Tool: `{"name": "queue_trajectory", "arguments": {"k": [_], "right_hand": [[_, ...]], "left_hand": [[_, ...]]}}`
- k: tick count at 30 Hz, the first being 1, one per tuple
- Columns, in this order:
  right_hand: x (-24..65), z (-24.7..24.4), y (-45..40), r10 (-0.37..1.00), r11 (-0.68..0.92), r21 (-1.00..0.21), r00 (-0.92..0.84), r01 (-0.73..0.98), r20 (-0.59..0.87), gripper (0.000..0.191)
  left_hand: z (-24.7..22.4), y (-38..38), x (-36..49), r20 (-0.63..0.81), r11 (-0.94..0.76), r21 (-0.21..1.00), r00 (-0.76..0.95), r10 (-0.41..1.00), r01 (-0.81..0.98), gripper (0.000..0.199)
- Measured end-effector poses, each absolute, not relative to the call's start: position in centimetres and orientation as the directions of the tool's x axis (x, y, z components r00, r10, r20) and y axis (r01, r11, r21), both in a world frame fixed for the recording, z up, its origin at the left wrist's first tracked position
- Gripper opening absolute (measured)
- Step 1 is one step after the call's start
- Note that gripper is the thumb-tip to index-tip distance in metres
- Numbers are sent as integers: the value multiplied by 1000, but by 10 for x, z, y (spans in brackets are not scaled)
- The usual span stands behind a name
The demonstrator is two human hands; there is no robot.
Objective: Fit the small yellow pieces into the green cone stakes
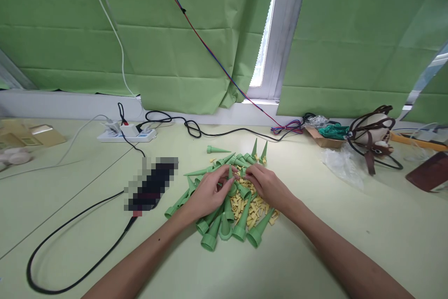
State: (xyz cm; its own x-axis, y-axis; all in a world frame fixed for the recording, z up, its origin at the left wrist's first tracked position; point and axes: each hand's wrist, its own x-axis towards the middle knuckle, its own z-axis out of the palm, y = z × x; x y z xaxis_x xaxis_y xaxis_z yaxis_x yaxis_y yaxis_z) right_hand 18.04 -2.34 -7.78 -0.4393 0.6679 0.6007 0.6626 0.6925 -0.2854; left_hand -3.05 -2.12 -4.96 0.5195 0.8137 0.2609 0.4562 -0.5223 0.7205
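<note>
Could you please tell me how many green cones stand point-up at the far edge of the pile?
2: one green cone just beyond the right hand, and a second cone close to its right. Others may be hidden.

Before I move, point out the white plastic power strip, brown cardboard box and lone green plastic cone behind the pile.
Power strip (149,137), head view: right end.
Cardboard box (325,141), head view: front side.
Green cone (219,150), head view: tapering body.
</note>
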Motion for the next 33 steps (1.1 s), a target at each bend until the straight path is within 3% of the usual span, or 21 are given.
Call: {"name": "queue_trajectory", "arguments": {"k": [8, 17, 23, 33], "right_hand": [[183, -72, -26, 661, 692, -314, -396, 650, 638, 13], [186, -74, -30, 676, 685, -405, -320, 605, 664, 15], [181, -77, -32, 663, 710, -408, -350, 574, 661, 16], [180, -79, -32, 662, 707, -416, -329, 572, 673, 15]], "left_hand": [[-53, -18, -31, 244, -517, 698, 514, 822, 495, 23], [-56, -16, -32, 220, -489, 684, 486, 846, 541, 31], [-60, -15, -32, 226, -492, 686, 486, 844, 536, 31], [-49, -22, -28, 241, -437, 793, 440, 865, 425, 27]]}}
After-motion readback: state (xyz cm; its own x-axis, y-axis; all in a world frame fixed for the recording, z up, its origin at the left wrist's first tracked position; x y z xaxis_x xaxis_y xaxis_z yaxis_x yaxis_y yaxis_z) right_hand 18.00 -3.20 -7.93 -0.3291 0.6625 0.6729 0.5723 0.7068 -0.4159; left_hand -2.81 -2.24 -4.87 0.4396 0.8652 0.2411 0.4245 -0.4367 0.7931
